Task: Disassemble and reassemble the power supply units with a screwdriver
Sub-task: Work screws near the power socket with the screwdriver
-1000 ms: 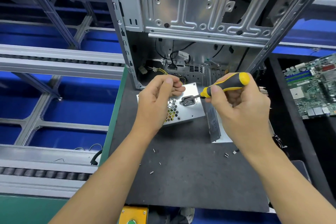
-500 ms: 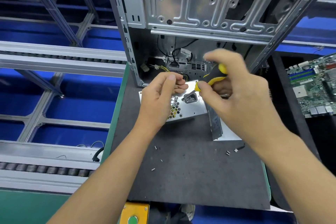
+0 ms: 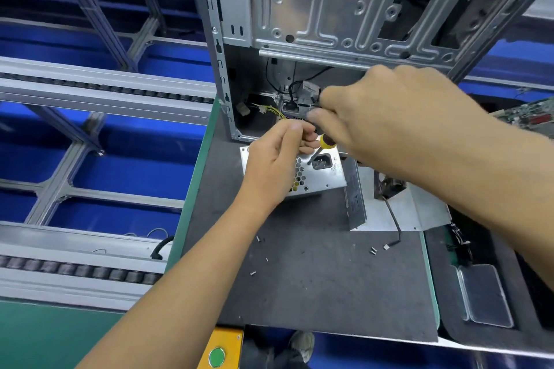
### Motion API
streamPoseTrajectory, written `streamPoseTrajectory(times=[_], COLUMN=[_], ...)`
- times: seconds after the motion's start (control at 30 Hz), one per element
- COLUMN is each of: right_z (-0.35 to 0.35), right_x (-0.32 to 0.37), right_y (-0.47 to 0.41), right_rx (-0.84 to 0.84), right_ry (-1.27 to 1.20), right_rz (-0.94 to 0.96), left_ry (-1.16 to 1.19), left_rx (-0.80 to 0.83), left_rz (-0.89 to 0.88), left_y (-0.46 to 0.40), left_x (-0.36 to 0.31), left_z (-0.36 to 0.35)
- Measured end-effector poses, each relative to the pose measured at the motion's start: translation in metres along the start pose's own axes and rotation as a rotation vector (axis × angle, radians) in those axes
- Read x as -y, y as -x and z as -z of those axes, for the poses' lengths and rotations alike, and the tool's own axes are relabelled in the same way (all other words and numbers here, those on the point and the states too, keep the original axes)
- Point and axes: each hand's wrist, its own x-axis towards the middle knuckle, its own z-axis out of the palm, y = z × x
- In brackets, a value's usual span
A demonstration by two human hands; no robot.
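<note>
Right hand swung over the screwdriver, tip at the power supply unit's socket face.

Head view: since half a second ago the right hand (image 3: 386, 117) has rolled further over the screwdriver (image 3: 325, 142), hiding most of the yellow-and-black handle it grips; only the collar and short shaft show, slanting down to a point just left of the power socket (image 3: 322, 162). The left hand (image 3: 277, 165) stays curled over the power supply unit (image 3: 325, 178), fingertips pinched together near the screwdriver collar; what they hold cannot be told. The unit sits on the dark mat (image 3: 314, 278) of the table, just in front of the open computer case (image 3: 329, 24), whose floor carries loose cables. Small screws (image 3: 373, 249) lie scattered on the mat nearer the person than the unit.
</note>
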Motion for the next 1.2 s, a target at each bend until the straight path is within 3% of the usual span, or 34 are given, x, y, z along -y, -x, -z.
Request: streamPoseTrajectory(times=[0.17,0.33,0.5,0.67,0.77,0.87,1.0,1.1,1.2], right_z=[-0.001,0.001,-0.001,-0.004,0.002,0.003,0.003,0.0,-0.005], right_x=[-0.01,-0.008,-0.013,-0.007,-0.005,-0.011,-0.009,-0.005,-0.013], right_y=[-0.003,-0.008,-0.01,-0.017,-0.017,-0.018,-0.018,-0.015,-0.016], right_rx=[0.179,0.107,0.239,0.206,0.204,0.308,0.254,0.25,0.335], right_ry=[-0.223,0.126,-0.156,0.102,0.099,-0.019,0.171,0.257,0.101], right_rz=[0.123,0.047,0.139,0.073,0.047,0.114,0.189,0.123,-0.001], left_ry=[-0.032,-0.016,-0.024,-0.039,-0.086,-0.086,0.014,-0.031,-0.033], left_rx=[-0.001,0.001,-0.009,0.027,0.032,0.011,-0.001,0.032,0.016], left_rz=[-0.011,0.013,0.019,0.035,0.024,0.012,0.042,0.058,0.053], left_y=[-0.002,-0.004,-0.005,-0.006,-0.007,-0.006,-0.008,-0.009,-0.011], left_x=[0.0,-0.001,0.001,0.001,0.002,0.003,-0.001,0.0,-0.001], left_z=[0.002,0.001,0.0,-0.004,-0.005,-0.001,-0.002,-0.005,-0.004])
